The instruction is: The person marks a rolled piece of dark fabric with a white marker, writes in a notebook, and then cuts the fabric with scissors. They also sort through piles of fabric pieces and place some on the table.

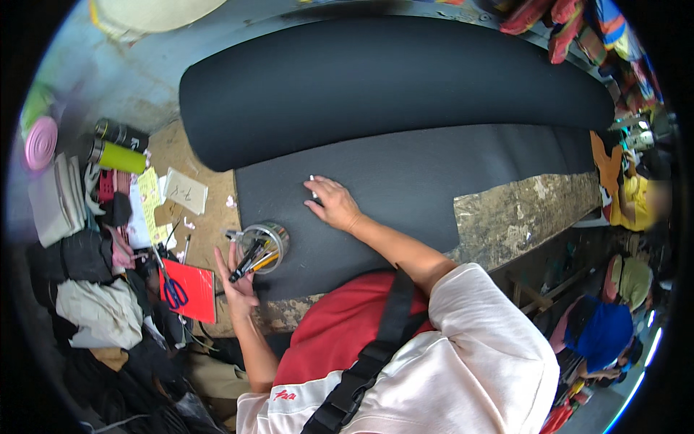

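Observation:
A black sheet (405,173) of smooth, dull material lies across the table, unrolled from a thick black roll (390,79) along its far side. Over the sheet, my right hand (335,204) is closed on a slim white stick (313,187), perhaps chalk; the fingers hide part of it. At the table's left, my left hand (237,283) has its fingers apart beside a clear plastic jar (277,235). Several pens (262,259) lean out of the jar toward that palm. Whether the hand touches the jar I cannot tell.
Left of the jar lie a red folder (195,293), blue-handled scissors (174,293) and paper notes (186,190). Two bottles (119,155) rest behind them. Cloth piles (100,312) crowd the left edge. Worn tabletop (517,213) shows at right. Another person (603,333) is at the lower right.

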Motion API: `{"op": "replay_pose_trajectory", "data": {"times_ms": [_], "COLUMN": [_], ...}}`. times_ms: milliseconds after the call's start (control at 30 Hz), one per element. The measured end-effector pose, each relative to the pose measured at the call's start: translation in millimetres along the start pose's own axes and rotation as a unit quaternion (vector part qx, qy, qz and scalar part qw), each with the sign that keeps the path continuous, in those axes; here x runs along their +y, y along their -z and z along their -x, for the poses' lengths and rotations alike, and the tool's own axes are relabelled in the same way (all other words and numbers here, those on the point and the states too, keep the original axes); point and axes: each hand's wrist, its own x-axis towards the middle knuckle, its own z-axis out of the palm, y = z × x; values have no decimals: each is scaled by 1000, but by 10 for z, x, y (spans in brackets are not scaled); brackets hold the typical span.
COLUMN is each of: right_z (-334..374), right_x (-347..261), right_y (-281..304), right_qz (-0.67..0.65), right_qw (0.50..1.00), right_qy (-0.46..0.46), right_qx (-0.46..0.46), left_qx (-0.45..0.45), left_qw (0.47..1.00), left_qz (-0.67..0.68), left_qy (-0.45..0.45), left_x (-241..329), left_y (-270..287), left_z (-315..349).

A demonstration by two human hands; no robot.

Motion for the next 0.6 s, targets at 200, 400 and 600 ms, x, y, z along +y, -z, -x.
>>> {"op": "replay_pose_trajectory", "data": {"times_ms": [200,400,600], "right_z": [67,56,64], "right_x": [68,62,80], "right_y": [-144,-124,-153], "right_qz": [26,21,35], "right_qw": [996,996,995], "right_qy": [72,73,88], "right_qx": [43,35,18], "left_qx": [99,215,323], "left_qw": [947,894,801], "left_qz": [-293,-303,-441], "left_qy": [-84,-250,-243], "left_x": [-434,-497,-142], "left_y": [-212,-111,658], "left_z": [-43,-744,-2157]}}
